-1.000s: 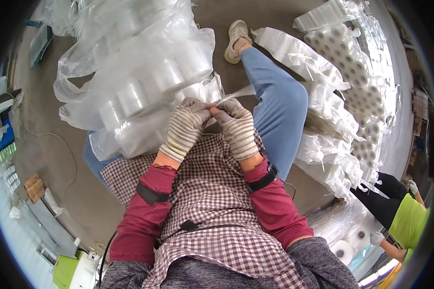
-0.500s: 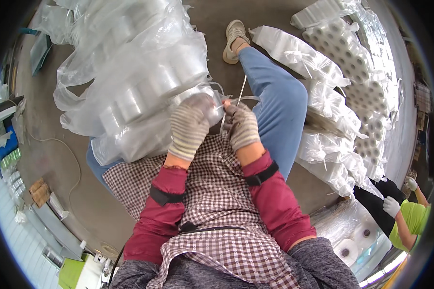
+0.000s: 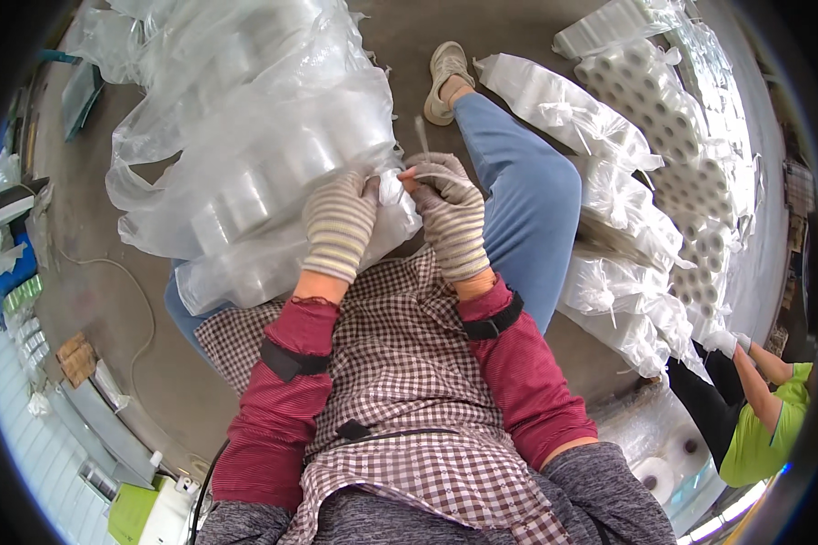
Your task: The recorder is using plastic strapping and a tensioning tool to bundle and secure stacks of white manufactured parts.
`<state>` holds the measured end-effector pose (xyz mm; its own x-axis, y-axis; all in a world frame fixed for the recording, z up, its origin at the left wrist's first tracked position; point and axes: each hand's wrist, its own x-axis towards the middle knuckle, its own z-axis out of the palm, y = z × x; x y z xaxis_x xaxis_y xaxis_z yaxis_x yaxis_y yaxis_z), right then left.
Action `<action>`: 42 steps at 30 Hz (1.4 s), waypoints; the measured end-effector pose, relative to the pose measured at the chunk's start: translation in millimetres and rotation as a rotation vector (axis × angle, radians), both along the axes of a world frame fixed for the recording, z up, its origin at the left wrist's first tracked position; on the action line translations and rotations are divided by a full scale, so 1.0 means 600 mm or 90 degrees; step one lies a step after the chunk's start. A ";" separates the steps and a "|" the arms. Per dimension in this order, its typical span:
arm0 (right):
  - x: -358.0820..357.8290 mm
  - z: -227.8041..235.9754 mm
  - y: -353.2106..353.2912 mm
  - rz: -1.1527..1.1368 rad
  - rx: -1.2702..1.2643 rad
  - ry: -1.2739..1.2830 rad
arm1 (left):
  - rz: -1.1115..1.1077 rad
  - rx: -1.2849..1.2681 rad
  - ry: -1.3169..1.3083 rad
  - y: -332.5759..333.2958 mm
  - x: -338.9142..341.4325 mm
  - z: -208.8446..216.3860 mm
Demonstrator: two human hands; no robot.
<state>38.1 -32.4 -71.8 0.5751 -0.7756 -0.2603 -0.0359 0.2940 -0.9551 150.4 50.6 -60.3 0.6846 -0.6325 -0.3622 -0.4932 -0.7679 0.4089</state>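
- Right hand (image 3: 453,218): fingers together, seemingly clamped on a thin pale strip (image 3: 422,136), whose free tip points up just right of the bag pile (image 3: 254,173).
- Left hand (image 3: 343,227): against the pile's right side, its thumb at the bunched end (image 3: 392,191) of a bag; I cannot tell whether these fingers are clamped on the film.
- The bunched end sits at the pile's right edge, between the hands and close to the right fingers.
- Half a second ago the hands were blurred over that spot, with the strip trailing toward the right knee (image 3: 541,177) — now the bunched end shows white between them and the strip stands up.
- My reading: the work is centred on strip and bunched end together; whether the strip passes round it is hidden.
- Right of the pile, beyond the knee, lie tied white bags (image 3: 563,109) and stacked rolls (image 3: 650,113).
- Farther out, down and right of the pile, a co-worker (image 3: 777,418) has brought both gloved hands (image 3: 723,342) close together — they were apart.
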 end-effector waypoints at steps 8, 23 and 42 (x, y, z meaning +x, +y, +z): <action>0.019 0.016 -0.032 0.121 0.200 0.148 | -0.030 -0.313 -0.036 0.033 -0.034 -0.002; -0.019 0.011 -0.011 0.097 0.433 0.068 | -0.085 -0.376 0.086 0.052 -0.027 0.006; 0.013 -0.005 -0.028 0.088 0.694 -0.116 | 0.378 -0.422 0.790 0.066 0.025 0.034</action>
<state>45.8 -49.3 -74.6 0.7376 -0.1105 -0.6662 -0.0181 0.9829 -0.1830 165.5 90.3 -40.0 0.3774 -0.6587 -0.6509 0.7126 -0.2423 0.6584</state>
